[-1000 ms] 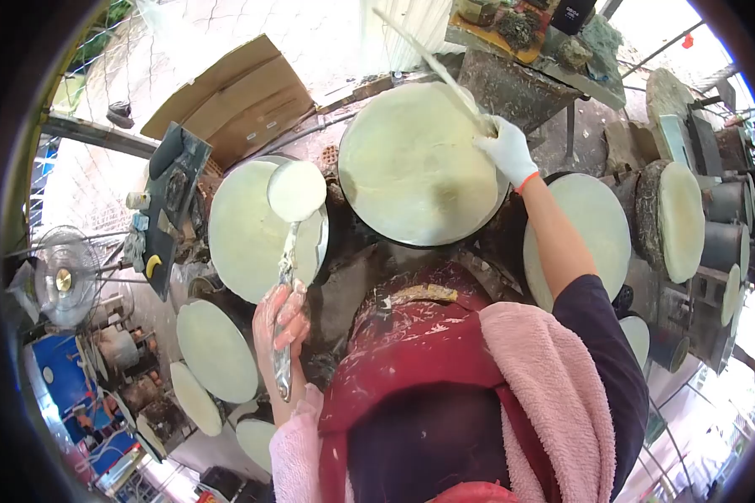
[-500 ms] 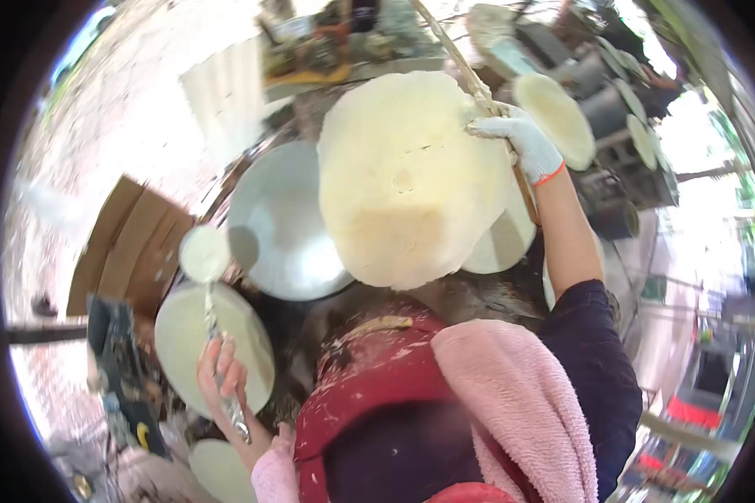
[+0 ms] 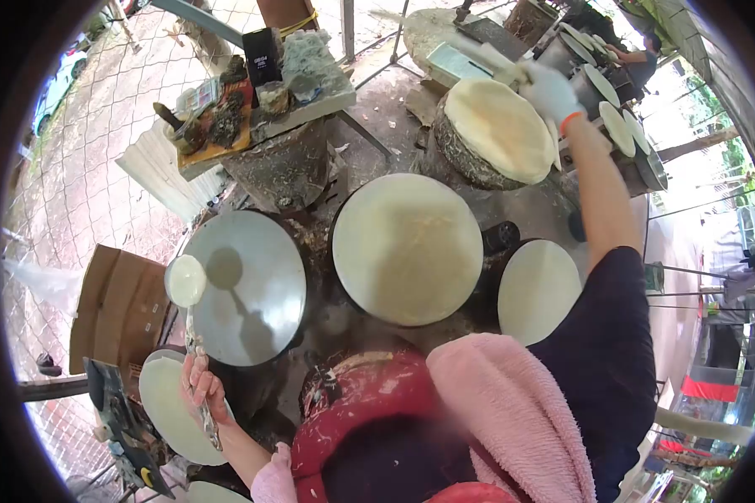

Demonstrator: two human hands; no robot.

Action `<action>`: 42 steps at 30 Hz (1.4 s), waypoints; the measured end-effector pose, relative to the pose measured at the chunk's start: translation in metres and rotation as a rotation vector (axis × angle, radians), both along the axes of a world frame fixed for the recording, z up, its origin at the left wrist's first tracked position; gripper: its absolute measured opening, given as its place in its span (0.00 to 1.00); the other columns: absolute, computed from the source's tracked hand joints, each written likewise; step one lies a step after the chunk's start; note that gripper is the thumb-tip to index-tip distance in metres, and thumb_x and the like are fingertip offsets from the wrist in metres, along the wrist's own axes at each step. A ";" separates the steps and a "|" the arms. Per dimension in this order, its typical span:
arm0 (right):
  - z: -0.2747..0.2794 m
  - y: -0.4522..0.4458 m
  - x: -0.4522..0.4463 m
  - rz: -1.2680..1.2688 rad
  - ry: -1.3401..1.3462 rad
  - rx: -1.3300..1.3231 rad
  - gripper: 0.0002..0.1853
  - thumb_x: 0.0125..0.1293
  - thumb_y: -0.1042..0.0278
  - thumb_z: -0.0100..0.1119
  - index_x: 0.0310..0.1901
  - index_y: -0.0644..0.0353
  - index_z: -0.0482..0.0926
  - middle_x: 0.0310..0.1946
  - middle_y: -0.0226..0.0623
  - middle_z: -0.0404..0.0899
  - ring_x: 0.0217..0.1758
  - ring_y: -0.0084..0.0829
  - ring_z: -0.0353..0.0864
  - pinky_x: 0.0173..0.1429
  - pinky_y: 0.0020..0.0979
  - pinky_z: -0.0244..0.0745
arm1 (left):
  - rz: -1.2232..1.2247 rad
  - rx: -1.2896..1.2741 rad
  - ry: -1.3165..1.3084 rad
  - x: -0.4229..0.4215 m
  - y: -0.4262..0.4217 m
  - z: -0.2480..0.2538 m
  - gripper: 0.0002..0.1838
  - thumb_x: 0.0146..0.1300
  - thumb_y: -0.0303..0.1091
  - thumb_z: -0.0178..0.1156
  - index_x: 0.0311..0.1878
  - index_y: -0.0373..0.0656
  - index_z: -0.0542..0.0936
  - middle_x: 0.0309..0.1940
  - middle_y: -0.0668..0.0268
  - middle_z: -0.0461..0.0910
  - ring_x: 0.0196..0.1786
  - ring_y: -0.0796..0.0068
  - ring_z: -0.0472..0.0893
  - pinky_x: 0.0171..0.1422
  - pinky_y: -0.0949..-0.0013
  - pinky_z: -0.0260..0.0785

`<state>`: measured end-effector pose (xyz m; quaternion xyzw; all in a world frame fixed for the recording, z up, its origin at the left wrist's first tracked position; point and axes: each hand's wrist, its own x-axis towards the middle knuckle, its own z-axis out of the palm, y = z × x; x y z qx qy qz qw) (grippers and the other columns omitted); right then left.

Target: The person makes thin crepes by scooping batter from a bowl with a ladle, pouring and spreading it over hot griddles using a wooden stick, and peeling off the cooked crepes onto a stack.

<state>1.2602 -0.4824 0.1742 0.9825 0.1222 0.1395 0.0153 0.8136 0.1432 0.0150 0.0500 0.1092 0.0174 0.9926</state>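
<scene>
My left hand (image 3: 203, 387) is wrapped round the handle of a ladle (image 3: 186, 281), whose bowl is filled with white batter. The ladle hangs over the left edge of a bare, shiny round griddle (image 3: 264, 268) and throws its shadow there. My gloved right hand (image 3: 554, 94) reaches far out at the upper right, smeared by motion. It grips a wooden stick (image 3: 488, 60), partly blurred. Just below that hand, a thin pale sheet of cooked batter (image 3: 499, 130) lies on top of a round, dark-sided stand. A pale, coated round griddle (image 3: 407, 251) sits in the middle.
Another pale round (image 3: 538, 292) lies at the right, and one (image 3: 180, 407) under my left forearm. A cluttered small table (image 3: 302, 109) stands at the back. Cardboard (image 3: 117, 310) leans at the left. Another person (image 3: 642, 63) is at the far upper right among several round-topped pots.
The pale sheet has gone from above the middle griddle onto the stand at the upper right. My right hand moved forward with the stick. The ladle shifted slightly left and down.
</scene>
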 end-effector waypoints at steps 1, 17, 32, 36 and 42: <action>-0.042 -0.021 0.016 -0.009 -0.046 -0.053 0.15 0.62 0.65 0.52 0.49 0.54 0.80 0.45 0.50 0.82 0.50 0.52 0.81 0.54 0.46 0.76 | 0.001 0.003 -0.003 0.004 -0.007 0.001 0.15 0.81 0.36 0.30 0.44 0.35 0.62 0.29 0.65 0.66 0.14 0.81 0.66 0.23 0.73 0.51; -0.260 -0.055 0.005 -0.070 -0.177 0.057 0.22 0.59 0.68 0.58 0.57 0.50 0.78 0.40 0.43 0.81 0.49 0.46 0.81 0.51 0.45 0.76 | 0.143 0.460 0.473 0.051 -0.062 0.032 0.12 0.80 0.35 0.36 0.43 0.38 0.66 0.26 0.67 0.67 0.12 0.83 0.63 0.15 0.78 0.55; -0.273 0.286 -0.286 -0.042 0.521 1.012 0.26 0.66 0.58 0.64 0.63 0.57 0.76 0.37 0.44 0.83 0.37 0.32 0.83 0.43 0.34 0.77 | -0.162 2.246 0.507 0.115 -0.013 -0.144 0.21 0.65 0.39 0.64 0.51 0.33 0.73 0.24 0.53 0.78 0.25 0.56 0.80 0.29 0.58 0.70; -0.291 0.354 -0.333 0.003 0.491 0.461 0.31 0.69 0.50 0.58 0.71 0.50 0.67 0.34 0.45 0.81 0.37 0.48 0.82 0.43 0.44 0.78 | 0.030 2.444 0.512 0.102 0.031 -0.140 0.21 0.64 0.35 0.64 0.54 0.33 0.72 0.34 0.43 0.80 0.36 0.40 0.80 0.39 0.50 0.71; -0.325 0.425 -0.357 -0.147 0.726 0.891 0.27 0.70 0.53 0.57 0.67 0.54 0.72 0.38 0.46 0.83 0.35 0.47 0.83 0.42 0.41 0.78 | 0.579 2.198 0.511 0.073 0.090 -0.057 0.17 0.69 0.36 0.60 0.54 0.35 0.72 0.27 0.51 0.78 0.29 0.52 0.80 0.34 0.56 0.70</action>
